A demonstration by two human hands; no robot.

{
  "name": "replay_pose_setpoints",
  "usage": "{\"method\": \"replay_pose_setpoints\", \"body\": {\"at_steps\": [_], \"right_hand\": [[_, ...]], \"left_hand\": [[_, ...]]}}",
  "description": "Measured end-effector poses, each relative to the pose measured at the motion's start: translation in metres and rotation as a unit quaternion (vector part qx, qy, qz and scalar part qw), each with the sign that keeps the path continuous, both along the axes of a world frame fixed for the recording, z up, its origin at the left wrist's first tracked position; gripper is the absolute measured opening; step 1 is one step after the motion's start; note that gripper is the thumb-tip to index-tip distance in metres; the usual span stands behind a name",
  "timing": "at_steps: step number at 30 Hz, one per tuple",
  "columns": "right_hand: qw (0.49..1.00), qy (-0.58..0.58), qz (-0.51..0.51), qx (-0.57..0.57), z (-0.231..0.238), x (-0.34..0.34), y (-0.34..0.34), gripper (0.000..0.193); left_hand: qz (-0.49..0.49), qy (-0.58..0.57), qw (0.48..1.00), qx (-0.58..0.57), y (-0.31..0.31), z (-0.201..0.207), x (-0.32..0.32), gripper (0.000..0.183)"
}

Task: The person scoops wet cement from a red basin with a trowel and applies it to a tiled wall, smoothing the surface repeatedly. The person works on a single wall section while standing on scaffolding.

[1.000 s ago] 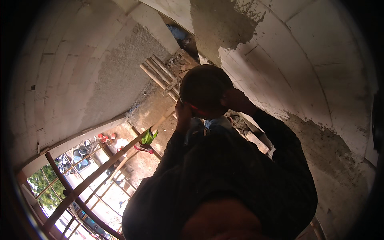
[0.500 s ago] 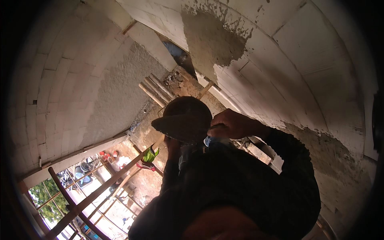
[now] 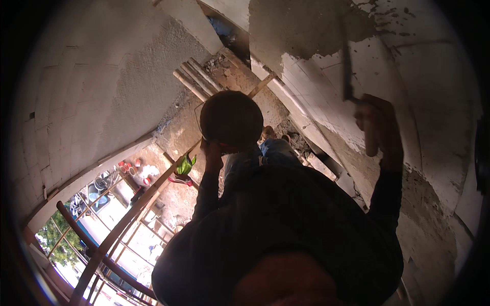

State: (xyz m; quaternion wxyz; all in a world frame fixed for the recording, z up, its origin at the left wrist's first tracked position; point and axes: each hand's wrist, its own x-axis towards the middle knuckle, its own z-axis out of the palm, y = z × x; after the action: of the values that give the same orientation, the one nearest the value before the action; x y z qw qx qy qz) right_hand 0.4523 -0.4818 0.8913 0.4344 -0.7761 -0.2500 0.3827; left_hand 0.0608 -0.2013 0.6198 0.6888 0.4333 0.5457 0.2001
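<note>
My left hand (image 3: 212,151) is closed on the near rim of a dark round bucket (image 3: 232,118), held in front of my body. What lies inside the bucket is too dark to make out. Out to the right, my right hand (image 3: 384,122) grips the pale handle of a trowel (image 3: 348,74). Its blade appears edge-on and blurred, close to a wet grey mortar patch (image 3: 301,30) on the right wall. The shadow hides most of my left fingers.
Pale block walls (image 3: 418,92) rise at right and left, the left one partly coated grey (image 3: 153,76). Wooden poles (image 3: 196,79) lie beyond the bucket. At lower left a pole railing (image 3: 127,209), with a green and red bag (image 3: 185,168), borders an opening onto a bright yard.
My right hand has lifted the trowel from over the bucket and swung it right, up to the wall. A grey load showed on the blade earlier. The bucket sits slightly higher in view.
</note>
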Motion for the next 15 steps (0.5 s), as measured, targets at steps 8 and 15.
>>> {"method": "replay_pose_setpoints", "body": {"at_steps": [8,15], "right_hand": [[0.891,-0.37,0.218,-0.148,-0.199,-0.091,0.096,0.026],[0.892,-0.365,0.257,-0.066,-0.296,-0.096,0.09,0.024]], "left_hand": [[-0.077,0.018,0.995,0.066,0.019,0.014,0.056,0.051],[-0.125,-0.03,0.988,0.086,-0.003,0.009,0.073,0.063]]}}
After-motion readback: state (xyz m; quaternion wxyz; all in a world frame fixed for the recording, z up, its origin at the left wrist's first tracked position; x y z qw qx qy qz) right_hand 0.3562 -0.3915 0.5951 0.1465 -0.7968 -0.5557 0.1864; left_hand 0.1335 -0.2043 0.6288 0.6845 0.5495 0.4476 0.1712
